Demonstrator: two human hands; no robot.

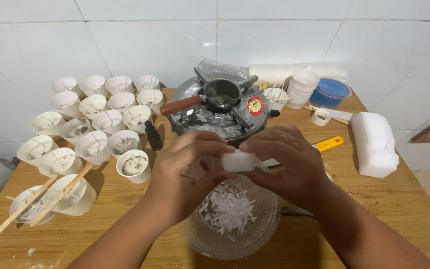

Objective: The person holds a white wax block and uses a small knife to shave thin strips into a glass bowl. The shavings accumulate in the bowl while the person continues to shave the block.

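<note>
Pinching a small white wax block (239,161) between left hand (187,172) and right hand (287,162), fingertips closing on both ends, above a glass bowl (260,231) holding white shavings (229,209). Sitting behind: a round stove (195,119) bearing a round red-and-yellow label (255,105). Lying at right: a large white wax slab (374,143); farther back, a round blue tub (330,92).

Around the one gas stove (220,112) — one small pot (221,92) on it, one dropper bottle (153,135) beside, some nineteen white paper cups (109,122) to its left, two wooden sticks (41,199) — one glass bowl (232,219) sits in front.
</note>
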